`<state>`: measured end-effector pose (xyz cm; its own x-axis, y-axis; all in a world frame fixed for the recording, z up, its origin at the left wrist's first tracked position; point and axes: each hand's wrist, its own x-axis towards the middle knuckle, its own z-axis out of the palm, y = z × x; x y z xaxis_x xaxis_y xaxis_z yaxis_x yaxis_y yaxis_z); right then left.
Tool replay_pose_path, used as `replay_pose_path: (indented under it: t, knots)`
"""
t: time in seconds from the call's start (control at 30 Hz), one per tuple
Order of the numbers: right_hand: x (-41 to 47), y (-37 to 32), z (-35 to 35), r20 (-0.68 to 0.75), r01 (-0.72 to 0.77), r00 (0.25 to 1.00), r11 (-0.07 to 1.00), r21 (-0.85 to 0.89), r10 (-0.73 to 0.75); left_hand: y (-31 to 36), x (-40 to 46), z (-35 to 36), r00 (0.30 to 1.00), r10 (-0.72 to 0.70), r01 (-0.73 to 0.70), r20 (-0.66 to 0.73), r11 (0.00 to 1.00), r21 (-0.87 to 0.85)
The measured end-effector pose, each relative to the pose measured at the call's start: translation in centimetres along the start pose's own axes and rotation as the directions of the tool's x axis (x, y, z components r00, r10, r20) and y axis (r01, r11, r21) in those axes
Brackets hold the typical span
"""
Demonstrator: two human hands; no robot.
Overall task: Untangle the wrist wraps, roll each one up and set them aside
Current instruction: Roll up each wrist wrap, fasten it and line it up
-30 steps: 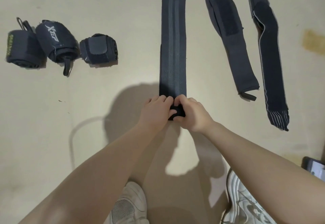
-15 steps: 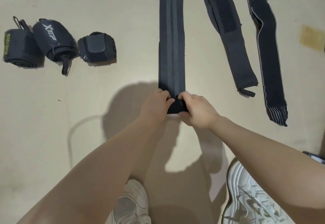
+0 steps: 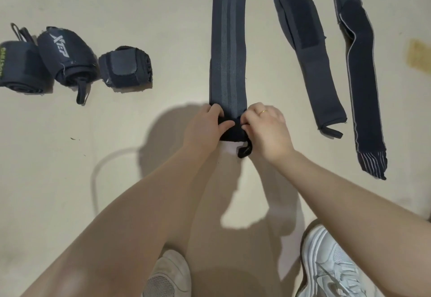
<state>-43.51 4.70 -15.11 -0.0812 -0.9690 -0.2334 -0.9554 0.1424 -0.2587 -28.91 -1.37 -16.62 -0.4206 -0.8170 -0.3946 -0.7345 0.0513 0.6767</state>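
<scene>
Two hands, pinching striped elastic wrap's rolled end

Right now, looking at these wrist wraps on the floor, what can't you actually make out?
All in the head view:
- The near end of the striped wrap: the left hand and right hand cover how much is rolled.
- Far ends of the striped wrap, the XUEYING wrap and the edge-trimmed wrap: cut off by the top edge.
- The leftmost rolled wrap: cut by the left edge, lettering partly lost.
</scene>
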Motion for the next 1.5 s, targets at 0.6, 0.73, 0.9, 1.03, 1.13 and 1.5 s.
replay_pose_path:
  t: [0.6,0.73,0.9,1.03,1.13,1.5]
  knots:
    - [0.1,1.1,-1.3,0.295,-0.291,0.95,0.641,0.71,0.105,1.3,-2.2,-2.9,0.996,-0.003,0.024,0.088,0.972,-0.232]
    - [-1.9,0.5,-4.8,0.341,-0.376,0.926,0.3,0.877,0.165,3.8,-3.3,-4.4,0.997,-0.038,0.023,-0.06,0.973,-0.228]
    - [-1.2,-0.3,-12.1,0.327,-0.342,0.938,0.16,0.926,0.114,9.2,-4.6,-8.3,0.96,0.133,-0.179,-0.246,0.968,-0.175]
    - [-0.1,-1.7,-19.1,0.242,-0.254,0.967,0.204,0.945,0.081,13.6,-5.2,-12.3,0.929,0.113,-0.202,-0.354,0.953,-0.226]
    - [-0.3,-2.8,-24.2,0.19,-0.204,0.978,0.2,0.958,0.087,17.5,-6.2,-15.5,0.915,0.129,-0.25,-0.383,0.926,-0.284]
    - [-2.9,-3.3,-31.5,0.068,-0.095,0.985,0.169,0.981,0.162,24.8,-9.3,-18.2,0.975,0.141,-0.223,-0.174,0.684,-0.694]
